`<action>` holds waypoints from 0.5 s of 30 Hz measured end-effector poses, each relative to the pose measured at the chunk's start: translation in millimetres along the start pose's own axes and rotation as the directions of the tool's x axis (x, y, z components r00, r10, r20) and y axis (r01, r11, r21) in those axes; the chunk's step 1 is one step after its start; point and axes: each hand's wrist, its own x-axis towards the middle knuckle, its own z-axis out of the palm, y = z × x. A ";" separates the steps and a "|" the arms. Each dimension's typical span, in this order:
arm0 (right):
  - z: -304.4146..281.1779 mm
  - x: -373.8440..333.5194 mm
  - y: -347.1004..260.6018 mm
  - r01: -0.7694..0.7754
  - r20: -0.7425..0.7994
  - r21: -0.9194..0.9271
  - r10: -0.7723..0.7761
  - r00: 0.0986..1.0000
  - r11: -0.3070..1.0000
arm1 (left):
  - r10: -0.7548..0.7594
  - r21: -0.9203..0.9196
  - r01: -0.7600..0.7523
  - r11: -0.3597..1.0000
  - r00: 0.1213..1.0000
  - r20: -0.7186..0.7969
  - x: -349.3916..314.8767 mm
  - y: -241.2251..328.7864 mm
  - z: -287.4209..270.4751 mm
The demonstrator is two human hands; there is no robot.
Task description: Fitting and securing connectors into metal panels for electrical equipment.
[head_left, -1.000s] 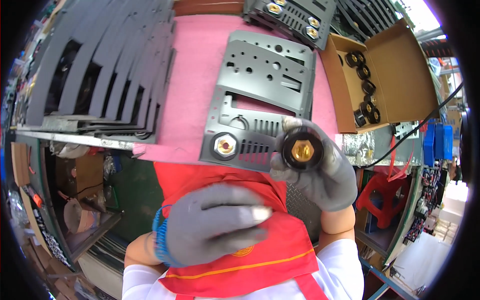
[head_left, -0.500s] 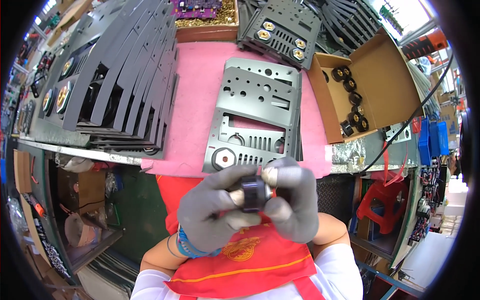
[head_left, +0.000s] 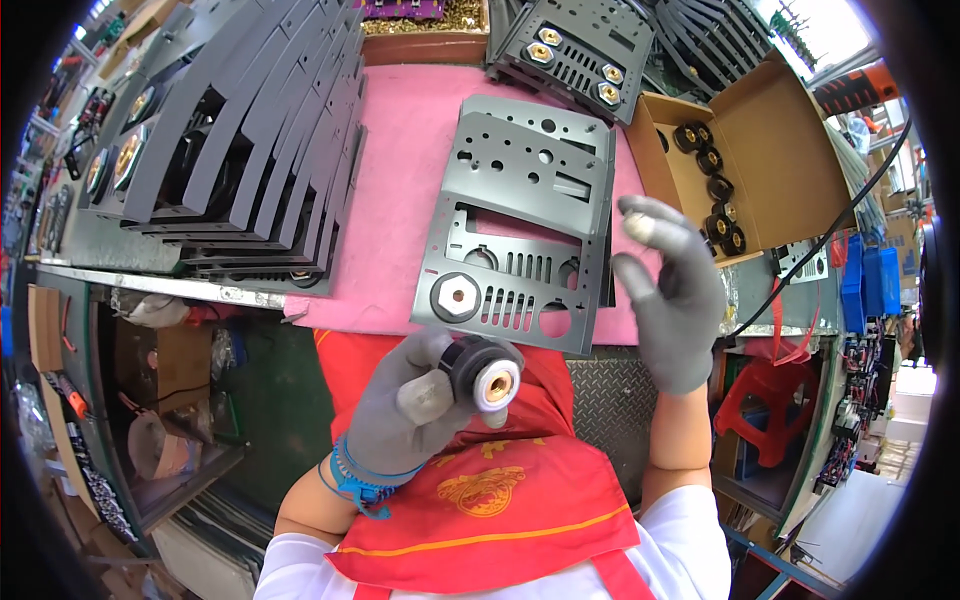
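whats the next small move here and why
Probably bring the black fitting in the left hand to the round hole near the right corner of the gray plate: that hole stands open, its left neighbour carries a hex nut, and the right hand is open and empty.

fitting (head_left: 465, 364): plastic-looking, shiny metal core (head_left: 500, 387) | plate (head_left: 515, 190): smooth satin metal | box (head_left: 775, 165): matt cardboard | apron (head_left: 565, 485): cloth
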 end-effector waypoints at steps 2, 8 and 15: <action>-2.2 -8.2 0.2 0.009 0.177 0.290 -0.063 0.982 0.957 | -0.042 0.027 0.044 0.999 0.997 -0.063 0.6 -2.4 -2.1; 8.0 -39.5 1.4 0.327 0.391 0.121 -0.348 0.852 0.937 | -0.164 -0.004 0.169 0.986 0.950 -0.265 -1.0 -9.4 2.9; 6.2 -40.4 -8.1 0.290 0.454 0.127 -0.316 0.833 0.948 | -0.244 -0.083 0.231 0.969 0.941 -0.235 -17.7 -18.1 -14.8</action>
